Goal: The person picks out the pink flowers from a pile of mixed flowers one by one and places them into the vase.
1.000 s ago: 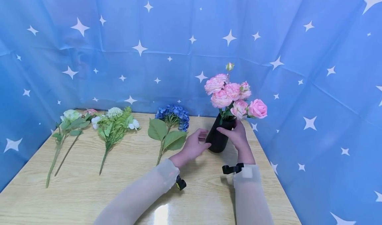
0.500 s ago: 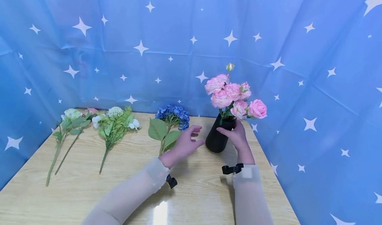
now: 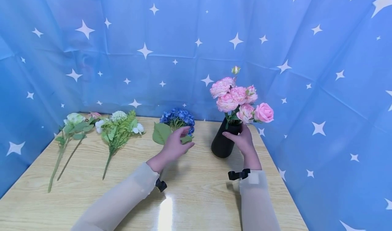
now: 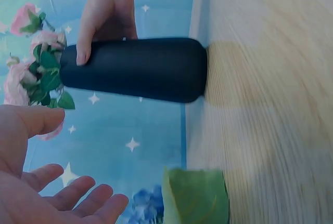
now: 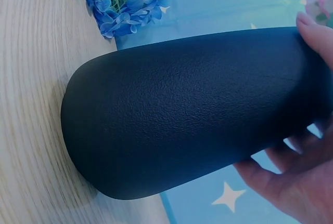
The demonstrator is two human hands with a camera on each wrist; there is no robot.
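Note:
My right hand (image 3: 244,139) grips a black vase (image 3: 223,144) near its rim, thumb on the near side and fingers round the far side. The vase stands on the table at the right, holding several frilly pink flowers (image 3: 227,102) and a smoother pink rose (image 3: 264,112). My left hand (image 3: 174,144) is held with fingers spread and nothing in it, overlapping the leaves of a blue hydrangea (image 3: 177,118) in the head view. Much of the hydrangea's stem is hidden behind that hand and wrist. In the left wrist view, the left thumb and fingers (image 4: 78,186) stand apart from the vase.
Left of the hydrangea lies a green bunch with white blooms (image 3: 118,132). Farther left are a pale green-white flower (image 3: 73,119) and a pink flower (image 3: 94,115), both with long stems. Behind the wooden table (image 3: 196,197) hangs a blue curtain (image 3: 171,30) with white stars.
My left hand has moved away from the vase, leftward to the hydrangea, covering its lower leaf and stem. My right hand has stayed on the vase, which has not moved.

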